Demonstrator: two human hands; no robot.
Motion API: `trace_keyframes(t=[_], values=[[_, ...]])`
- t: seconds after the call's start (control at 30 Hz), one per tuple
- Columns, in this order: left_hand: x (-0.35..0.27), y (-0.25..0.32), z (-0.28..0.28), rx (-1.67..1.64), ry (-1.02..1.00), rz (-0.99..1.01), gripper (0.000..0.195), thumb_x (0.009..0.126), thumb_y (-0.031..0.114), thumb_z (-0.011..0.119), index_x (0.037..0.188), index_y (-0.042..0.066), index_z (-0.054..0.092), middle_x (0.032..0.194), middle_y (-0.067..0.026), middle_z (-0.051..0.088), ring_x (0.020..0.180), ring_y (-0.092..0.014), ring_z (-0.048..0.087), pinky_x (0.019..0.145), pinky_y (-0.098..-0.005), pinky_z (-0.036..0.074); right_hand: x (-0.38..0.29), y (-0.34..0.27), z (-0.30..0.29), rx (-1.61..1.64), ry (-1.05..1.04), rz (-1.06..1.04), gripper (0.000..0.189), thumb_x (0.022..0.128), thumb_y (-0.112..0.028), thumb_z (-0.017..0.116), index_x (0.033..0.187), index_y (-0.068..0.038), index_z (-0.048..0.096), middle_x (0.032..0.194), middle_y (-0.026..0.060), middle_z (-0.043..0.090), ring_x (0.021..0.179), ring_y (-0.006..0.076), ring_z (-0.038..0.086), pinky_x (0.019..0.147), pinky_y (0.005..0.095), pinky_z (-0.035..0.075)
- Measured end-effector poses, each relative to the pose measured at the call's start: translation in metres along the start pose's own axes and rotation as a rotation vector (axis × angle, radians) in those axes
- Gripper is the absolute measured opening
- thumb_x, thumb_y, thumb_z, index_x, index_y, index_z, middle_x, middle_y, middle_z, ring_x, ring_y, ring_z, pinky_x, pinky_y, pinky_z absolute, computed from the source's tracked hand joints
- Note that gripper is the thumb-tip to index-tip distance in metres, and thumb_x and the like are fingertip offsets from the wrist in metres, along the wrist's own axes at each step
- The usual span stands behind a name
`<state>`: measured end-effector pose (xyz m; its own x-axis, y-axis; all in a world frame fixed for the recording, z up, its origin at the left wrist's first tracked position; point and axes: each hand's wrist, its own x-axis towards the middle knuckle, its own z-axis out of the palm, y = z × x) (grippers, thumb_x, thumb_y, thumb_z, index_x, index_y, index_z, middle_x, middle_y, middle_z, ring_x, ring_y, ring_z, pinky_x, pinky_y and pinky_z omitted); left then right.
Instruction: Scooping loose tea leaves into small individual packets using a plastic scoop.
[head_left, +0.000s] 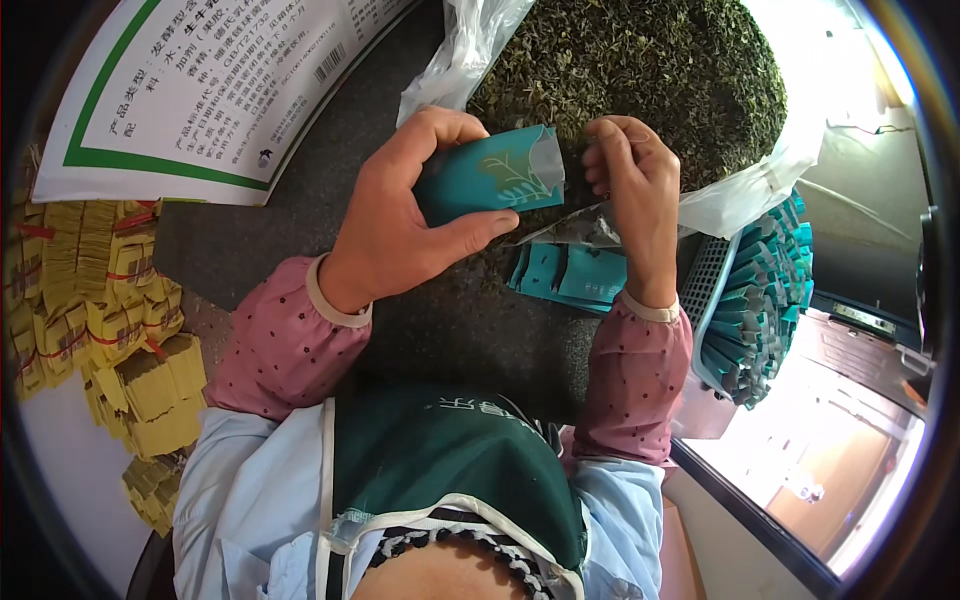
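Note:
My left hand grips a teal foil packet with a leaf print, its silvery mouth open toward the right. Just right of that mouth is my right hand, thumb and fingertips pinched together; whether something small is between them I cannot tell. Beyond both hands lies a large heap of dried tea leaves in a clear plastic bag. Several teal packets lie on the dark tabletop below my right wrist.
At the right, a basket is packed with upright teal packets. Bundles of yellow packets, some tied with red bands, are piled at the left. A printed cardboard sheet with a green border covers the upper left.

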<state>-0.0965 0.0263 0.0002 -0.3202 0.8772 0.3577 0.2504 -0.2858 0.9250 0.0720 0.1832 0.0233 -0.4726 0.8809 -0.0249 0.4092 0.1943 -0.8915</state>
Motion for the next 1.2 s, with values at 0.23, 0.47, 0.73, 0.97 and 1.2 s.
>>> trace_keyframes(t=[0.23, 0.47, 0.73, 0.97, 1.2], values=[[-0.001, 0.0, -0.002, 0.003, -0.038, -0.009, 0.051, 0.075, 0.007, 0.079, 0.119, 0.0, 0.054, 0.119, -0.009, 0.056, 0.108, -0.016, 0.054, 0.097, -0.0306, 0.042, -0.001, -0.005, -0.016, 0.2, -0.019, -0.006, 0.025, 0.101, -0.023, 0.056, 0.105, -0.001, 0.068, 0.078, 0.0011, 0.063, 0.068, 0.0073, 0.057, 0.061, 0.0215, 0.046], [0.0, 0.001, -0.001, 0.011, -0.03, -0.033, 0.051, 0.076, 0.008, 0.079, 0.119, 0.0, 0.054, 0.119, -0.009, 0.056, 0.107, -0.016, 0.054, 0.097, -0.0303, 0.042, -0.006, -0.016, -0.032, 0.245, -0.005, -0.008, 0.025, 0.102, -0.022, 0.056, 0.107, -0.001, 0.067, 0.08, 0.0019, 0.062, 0.07, 0.0083, 0.057, 0.063, 0.0221, 0.046], [0.001, 0.002, 0.004, -0.01, 0.05, -0.013, 0.047, 0.072, 0.01, 0.084, 0.109, 0.001, 0.057, 0.097, -0.0071, 0.06, 0.087, -0.014, 0.059, 0.076, -0.0291, 0.049, -0.033, -0.049, -0.046, 0.251, -0.04, -0.04, 0.026, 0.103, -0.022, 0.052, 0.107, 0.0, 0.066, 0.077, 0.0018, 0.059, 0.066, 0.0083, 0.052, 0.059, 0.0221, 0.041], [0.002, -0.002, 0.005, 0.071, 0.073, 0.066, 0.047, 0.071, 0.01, 0.083, 0.109, 0.002, 0.058, 0.097, -0.0074, 0.06, 0.087, -0.016, 0.061, 0.075, -0.0312, 0.05, -0.042, -0.065, -0.034, 0.153, -0.2, 0.022, 0.024, 0.102, -0.018, 0.052, 0.104, 0.002, 0.065, 0.076, 0.0012, 0.058, 0.066, 0.0073, 0.051, 0.059, 0.0208, 0.04], [0.0, -0.002, 0.01, 0.107, 0.072, 0.083, 0.048, 0.07, 0.014, 0.084, 0.109, 0.004, 0.058, 0.099, -0.0087, 0.061, 0.087, -0.022, 0.063, 0.078, -0.0341, 0.051, -0.046, -0.076, -0.008, -0.112, -0.258, -0.209, 0.01, 0.095, -0.006, 0.056, 0.098, 0.001, 0.063, 0.072, 0.0097, 0.06, 0.06, 0.0166, 0.056, 0.057, 0.0289, 0.044]])
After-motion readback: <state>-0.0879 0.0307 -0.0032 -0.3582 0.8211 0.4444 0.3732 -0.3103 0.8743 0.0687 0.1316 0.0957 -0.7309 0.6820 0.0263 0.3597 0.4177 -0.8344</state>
